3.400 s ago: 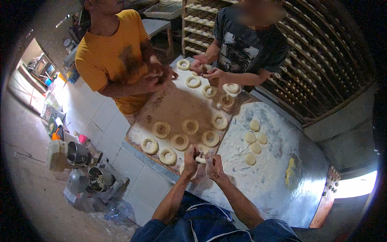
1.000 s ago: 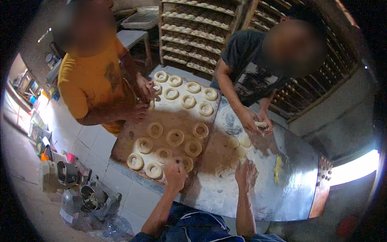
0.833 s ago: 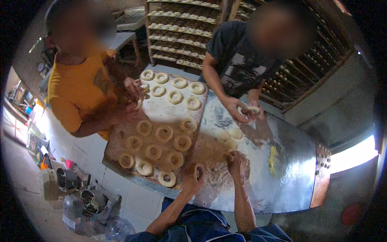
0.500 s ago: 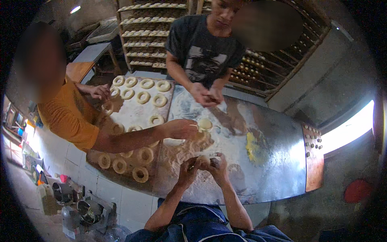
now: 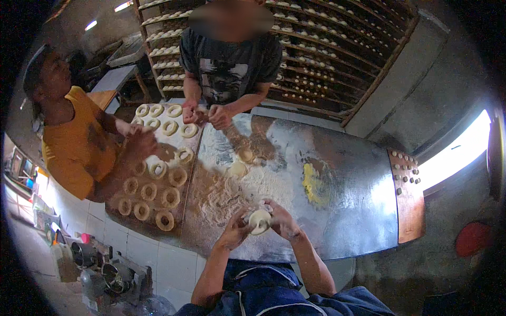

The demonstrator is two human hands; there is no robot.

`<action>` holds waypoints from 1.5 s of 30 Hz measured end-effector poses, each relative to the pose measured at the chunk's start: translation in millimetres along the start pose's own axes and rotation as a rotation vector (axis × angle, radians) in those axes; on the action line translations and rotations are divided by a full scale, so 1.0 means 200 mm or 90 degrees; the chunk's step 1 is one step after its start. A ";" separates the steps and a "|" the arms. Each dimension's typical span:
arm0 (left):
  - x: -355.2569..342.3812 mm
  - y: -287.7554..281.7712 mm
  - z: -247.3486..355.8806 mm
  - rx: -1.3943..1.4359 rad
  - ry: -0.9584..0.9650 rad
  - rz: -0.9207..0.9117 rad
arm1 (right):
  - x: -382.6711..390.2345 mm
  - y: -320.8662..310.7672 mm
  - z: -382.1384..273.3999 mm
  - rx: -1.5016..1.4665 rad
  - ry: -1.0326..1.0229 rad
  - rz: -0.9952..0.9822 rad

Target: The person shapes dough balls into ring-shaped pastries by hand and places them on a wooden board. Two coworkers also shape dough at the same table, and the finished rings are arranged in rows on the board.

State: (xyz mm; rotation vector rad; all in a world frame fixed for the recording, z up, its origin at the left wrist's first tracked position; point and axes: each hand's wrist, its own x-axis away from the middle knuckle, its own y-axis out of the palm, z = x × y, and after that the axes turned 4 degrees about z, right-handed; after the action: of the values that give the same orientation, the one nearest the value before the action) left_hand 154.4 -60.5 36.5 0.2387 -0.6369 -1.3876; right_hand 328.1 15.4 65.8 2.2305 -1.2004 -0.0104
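Observation:
Between my two hands, above the near edge of the floured table, is a pale dough ring (image 5: 259, 223) with a small hole near its middle. My left hand (image 5: 236, 229) grips its left side, and my right hand (image 5: 283, 221) holds its right side with curled fingers. Both hands are dusted with flour. Beyond them, two flattened dough pieces lie on the table: one dough piece (image 5: 238, 169) and, just farther off, another dough piece (image 5: 245, 154).
Several dough rings lie in rows on a board (image 5: 182, 152) at left. A yellow smear (image 5: 311, 184) marks the metal tabletop (image 5: 358, 210). Across stands a person in a dark shirt (image 5: 226, 68); another in orange (image 5: 79, 142) is at left. Loaded racks (image 5: 327, 58) stand behind; a small board (image 5: 408, 216) is at right.
The dough in my hands has turned and now shows its round face. The orange-shirted person's arm has drawn back left from the table's middle. The whole view has shifted.

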 end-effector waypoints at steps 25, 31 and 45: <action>-0.17 -0.36 -0.06 0.293 0.098 0.134 | -0.28 0.40 0.46 0.349 -0.019 0.274; -0.13 -0.44 0.02 0.186 0.130 0.155 | -0.32 0.52 0.53 0.528 -0.198 0.263; -0.04 -1.02 0.22 -0.543 0.396 0.303 | -0.58 0.94 0.48 0.612 -0.104 -0.040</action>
State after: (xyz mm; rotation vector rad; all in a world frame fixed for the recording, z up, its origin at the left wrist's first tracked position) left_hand -40.3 -82.9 -34.8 -0.1654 0.4148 -0.9366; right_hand 89.9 -22.0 51.3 3.1321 -1.3995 0.4556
